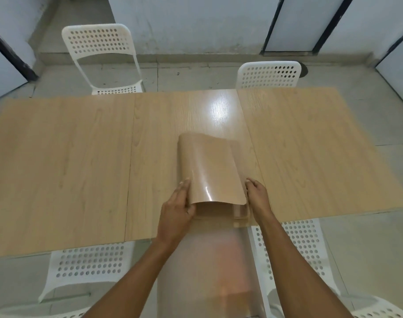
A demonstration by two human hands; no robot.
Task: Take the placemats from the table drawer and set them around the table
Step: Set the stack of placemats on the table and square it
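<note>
No mats laid yet: placemat stack (pixel 213 177) on table (pixel 69 157), arched between left hand (pixel 176 210) and right hand (pixel 256 196), fingers pressing its sides; distribution remains.

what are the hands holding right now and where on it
The curled tan placemats, gripped by their long side edges near the near end: left hand on the left edge, right hand on the right.

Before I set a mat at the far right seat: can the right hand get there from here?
Probably not without stepping round: the right hand is on the mats at the near edge, and that chair stands beyond the table.
</note>
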